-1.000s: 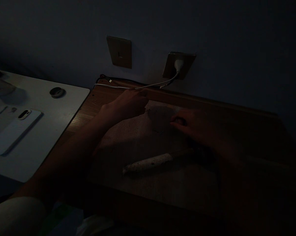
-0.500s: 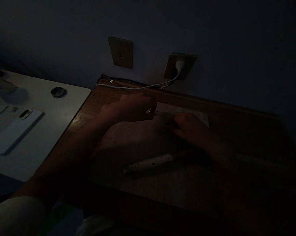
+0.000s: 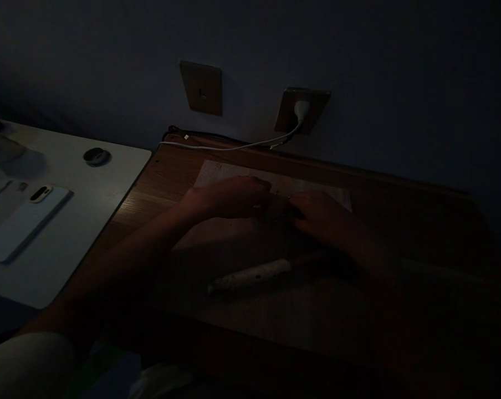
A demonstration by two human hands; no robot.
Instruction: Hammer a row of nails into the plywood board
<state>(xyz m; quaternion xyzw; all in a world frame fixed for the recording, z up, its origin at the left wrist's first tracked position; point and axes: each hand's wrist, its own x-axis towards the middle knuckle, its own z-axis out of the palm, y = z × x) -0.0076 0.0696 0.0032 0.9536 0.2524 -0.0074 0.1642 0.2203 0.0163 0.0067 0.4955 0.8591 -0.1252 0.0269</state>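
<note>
The scene is very dark. My left hand (image 3: 234, 198) and my right hand (image 3: 319, 213) meet over a pale sheet of paper (image 3: 217, 173) on a wooden table (image 3: 159, 177). Both hands have curled fingers pinched together around a small dark thing between them that I cannot make out. A pale, speckled stick-like tool (image 3: 250, 275) with a dark far end lies on the table nearer to me, below the hands.
A white surface (image 3: 88, 205) adjoins the table on the left, with a white phone (image 3: 21, 221) and a small round dark object (image 3: 96, 156). A white cable (image 3: 234, 147) runs along the back edge to a wall socket (image 3: 302, 110). A switch plate (image 3: 201, 87) is on the wall.
My left hand has come down and right from the back edge to meet my right hand. More of the paper's far edge shows.
</note>
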